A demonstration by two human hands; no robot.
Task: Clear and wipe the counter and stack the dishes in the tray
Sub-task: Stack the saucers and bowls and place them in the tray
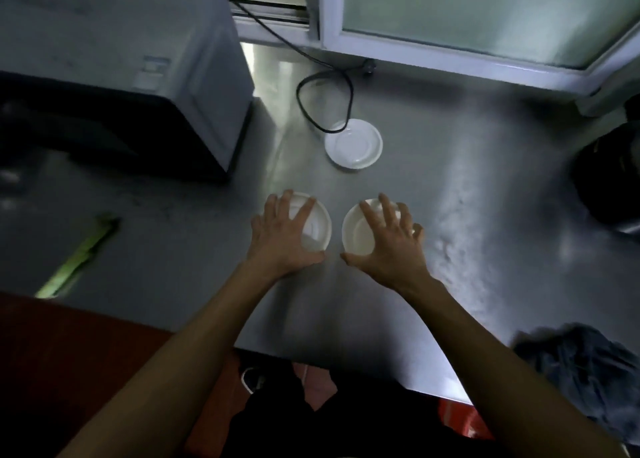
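Two small white bowls stand side by side on the steel counter [450, 284]. My left hand [282, 234] is spread over the left bowl [317, 225], fingers on its far rim and thumb at its near edge. Over the right bowl [356, 230] my right hand [389, 237] is spread the same way, thumb at the near rim. Whether either bowl is lifted I cannot tell. A white saucer [353, 144] lies farther back on the counter. No tray is in view.
A grey appliance [114, 69] fills the back left. A black cable [322, 87] loops over the saucer's far edge. A window frame [450, 52] runs along the back. A dark cloth [581, 364] lies near right, a dark pot-like object [609, 180] far right.
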